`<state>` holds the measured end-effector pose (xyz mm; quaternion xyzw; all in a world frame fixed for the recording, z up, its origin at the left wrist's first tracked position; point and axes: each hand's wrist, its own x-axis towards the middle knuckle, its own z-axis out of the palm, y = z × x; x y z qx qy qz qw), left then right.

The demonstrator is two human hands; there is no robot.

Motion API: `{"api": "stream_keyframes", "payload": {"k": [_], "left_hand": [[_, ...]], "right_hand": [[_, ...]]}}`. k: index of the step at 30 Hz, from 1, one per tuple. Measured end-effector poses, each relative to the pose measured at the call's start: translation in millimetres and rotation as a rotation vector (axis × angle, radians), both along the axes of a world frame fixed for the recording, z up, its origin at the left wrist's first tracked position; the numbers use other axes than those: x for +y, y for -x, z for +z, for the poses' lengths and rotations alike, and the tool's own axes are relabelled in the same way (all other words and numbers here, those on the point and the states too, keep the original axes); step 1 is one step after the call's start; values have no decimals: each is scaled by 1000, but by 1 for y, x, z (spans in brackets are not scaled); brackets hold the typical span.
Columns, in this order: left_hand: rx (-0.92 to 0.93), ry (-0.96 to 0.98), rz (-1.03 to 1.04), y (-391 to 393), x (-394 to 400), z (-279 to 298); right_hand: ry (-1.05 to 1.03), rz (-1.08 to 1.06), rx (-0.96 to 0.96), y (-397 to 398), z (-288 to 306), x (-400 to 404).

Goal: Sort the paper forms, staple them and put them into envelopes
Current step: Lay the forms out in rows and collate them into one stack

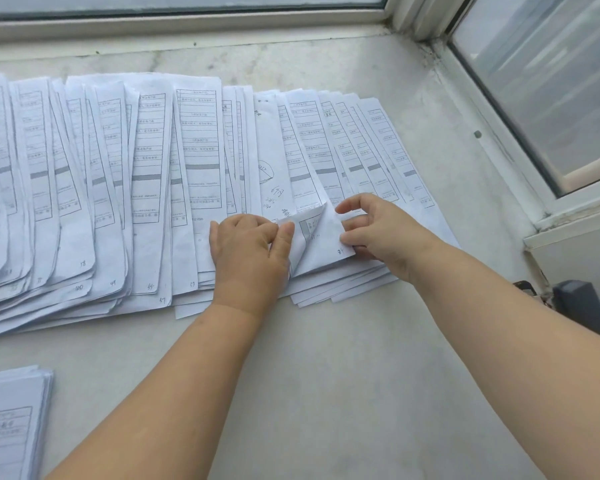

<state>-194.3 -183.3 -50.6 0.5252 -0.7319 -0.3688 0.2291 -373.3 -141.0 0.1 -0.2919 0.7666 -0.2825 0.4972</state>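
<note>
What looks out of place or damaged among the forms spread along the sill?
One sheet mid-row shows a blank back with handwriting, unlike the printed forms around it. The lower corners at the row's left end look curled and worn. The left hand pinches a folded-up corner; the right hand holds that sheet.

Both bare forearms reached forward, left hand [248,247] knuckles up, thumb and forefinger pinched together on a lifted sheet corner [312,233], right hand [378,230] beside it, fingers curled, fingertips gripping the same corner's far edge
</note>
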Motion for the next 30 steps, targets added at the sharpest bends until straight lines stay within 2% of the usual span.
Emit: {"api": "stream_keyframes", "payload": {"k": [6,9,11,13,16,19,24,30], "left_hand": [[-158,-76,-46,2,-8,13],[-210,-142,-199,1,-1,25],[-199,-105,-324,-9,15,36],[-115,14,-367,-31,43,48],[17,142,-316,-91,97,59],[3,198,-217,-176,158,59],[-80,104,82,-327,246,53],[-169,-33,62,-409,283,40]], "right_hand": [[64,-101,29,-11,0,15],[172,-226,203,-21,4,45],[235,-246,336,-36,10,75],[247,-197,364,-60,13,112],[184,-88,232,-110,12,175],[93,-14,17,-169,9,229],[-25,8,-212,-260,3,281],[-66,29,-318,-336,7,281]]}}
